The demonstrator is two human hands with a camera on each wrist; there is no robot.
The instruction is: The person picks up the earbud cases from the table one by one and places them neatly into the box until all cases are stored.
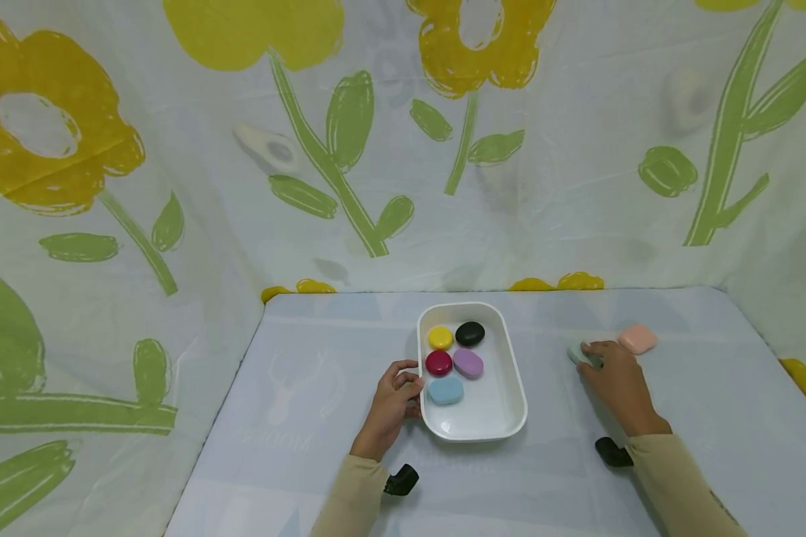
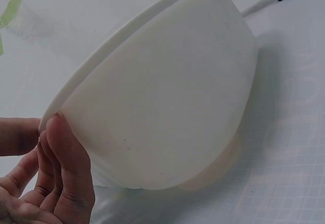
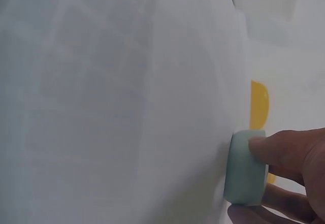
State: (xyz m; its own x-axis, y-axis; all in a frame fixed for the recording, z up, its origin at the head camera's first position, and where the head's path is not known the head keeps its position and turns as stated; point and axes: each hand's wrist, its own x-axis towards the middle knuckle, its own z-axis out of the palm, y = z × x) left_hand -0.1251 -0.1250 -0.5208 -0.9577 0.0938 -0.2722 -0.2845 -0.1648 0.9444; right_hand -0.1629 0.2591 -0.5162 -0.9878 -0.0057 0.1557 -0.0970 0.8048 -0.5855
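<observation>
A white tray [image 1: 504, 403] with rounded corners stands in front of me. My left hand [image 1: 391, 406] grips its left rim between thumb and fingers; the left wrist view shows the pinch on the tray's rim [image 2: 96, 61] up close. Inside lie a yellow soap bar [image 1: 440, 338], a black one [image 1: 470, 333], a red one [image 1: 439, 363], a purple one [image 1: 468, 363] and a light blue one [image 1: 445, 390]. To the right, my right hand [image 1: 616, 380] pinches a pale green soap bar [image 3: 246, 168] at the table surface. Just beyond those fingers lies a pink soap bar [image 1: 638, 338].
A pale cloth covers the table [image 1: 262, 447]. Behind and beside it hangs a white curtain [image 1: 564, 209] printed with yellow flowers and green leaves. Black straps or mounts [image 1: 401, 480] show at both wrists.
</observation>
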